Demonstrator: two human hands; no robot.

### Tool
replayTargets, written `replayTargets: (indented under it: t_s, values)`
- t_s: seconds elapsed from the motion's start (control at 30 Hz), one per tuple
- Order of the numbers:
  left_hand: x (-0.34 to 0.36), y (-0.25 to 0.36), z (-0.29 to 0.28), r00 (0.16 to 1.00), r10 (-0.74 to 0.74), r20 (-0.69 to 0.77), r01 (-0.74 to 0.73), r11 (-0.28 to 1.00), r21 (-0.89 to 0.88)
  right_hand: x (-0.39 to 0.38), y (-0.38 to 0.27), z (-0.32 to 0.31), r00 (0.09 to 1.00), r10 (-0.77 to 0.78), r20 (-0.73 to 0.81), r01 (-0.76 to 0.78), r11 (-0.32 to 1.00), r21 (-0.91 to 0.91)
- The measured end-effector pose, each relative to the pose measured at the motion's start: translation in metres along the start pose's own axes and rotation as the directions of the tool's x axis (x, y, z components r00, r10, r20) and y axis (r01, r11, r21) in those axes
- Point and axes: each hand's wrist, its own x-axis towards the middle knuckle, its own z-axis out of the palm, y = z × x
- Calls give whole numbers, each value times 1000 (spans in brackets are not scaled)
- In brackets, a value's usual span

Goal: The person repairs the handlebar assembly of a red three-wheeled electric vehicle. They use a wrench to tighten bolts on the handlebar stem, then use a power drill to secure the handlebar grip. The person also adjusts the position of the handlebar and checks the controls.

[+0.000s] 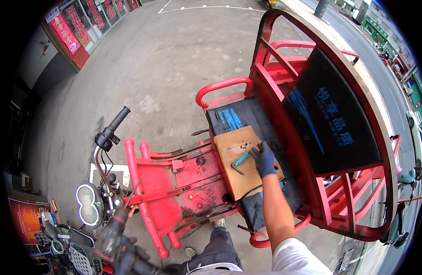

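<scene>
At the lower left, my left hand point(125, 262), in a dark glove and blurred, is closed round a cordless drill point(111, 239) with a long thin bit that points up and right. My right hand point(265, 161), in a dark blue glove, hovers over a flat piece of cardboard point(229, 144) on the black seat point(261, 112). Its fingers are apart, close to several small dark screws point(245, 145). Beside its fingertips lies a teal folding hex key set point(241, 159) with one key swung out; whether they touch is hard to tell.
The seat belongs to a red cargo tricycle point(160, 201) with a tall backrest point(341, 114) on the right. Its handlebar grip point(117, 118) and round gauge point(86, 201) stand at the left. Parked scooters point(78, 252) are at the lower left, a road point(371, 68) at the far right.
</scene>
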Motion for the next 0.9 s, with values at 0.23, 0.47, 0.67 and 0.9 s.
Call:
replayTargets:
  t_s: [0.23,0.47,0.67,0.9]
  values:
    - [53,-80,84,907,237,348,-237,971,-43,-265,-49,74,578,549,605,-327,834,-444]
    - [79,-78,157,519,273,810,-639,754,156,-285,-91,48,655,299,694,26,909,-415]
    - [72,-89,166,485,-209,849,-656,554,512,-276,-69,-5,884,235,404,117,726,-678]
    - [13,-78,32,725,449,522,-637,725,260,-165,-40,-83,952,-95,291,304,177,-936]
